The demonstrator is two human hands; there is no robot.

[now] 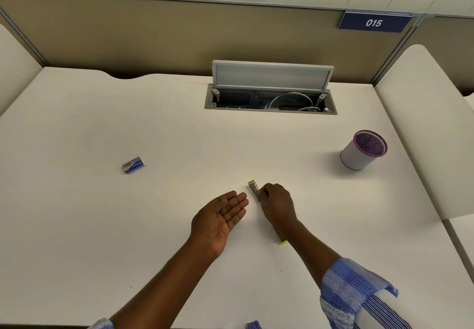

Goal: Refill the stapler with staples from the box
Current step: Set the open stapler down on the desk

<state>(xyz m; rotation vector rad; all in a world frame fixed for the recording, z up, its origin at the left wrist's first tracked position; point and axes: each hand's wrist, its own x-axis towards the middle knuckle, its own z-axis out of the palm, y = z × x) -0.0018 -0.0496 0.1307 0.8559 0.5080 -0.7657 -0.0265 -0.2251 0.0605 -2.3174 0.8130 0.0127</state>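
A yellow and metal stapler [254, 188] lies on the white desk [154, 128], running from its metal front end toward me under my right wrist, where a yellow end shows. My right hand [275, 204] rests on it, fingers closed around its middle. My left hand [223, 216] lies just left of the stapler, palm up, fingers apart, holding nothing. A small blue staple box [132, 165] sits far to the left, well away from both hands.
A white pen cup with a purple mesh rim [363, 149] stands at the right. An open cable hatch [270, 98] with its lid up lies at the back. Beige partition walls surround the desk. A blue striped scrap [252, 325] shows at the near edge.
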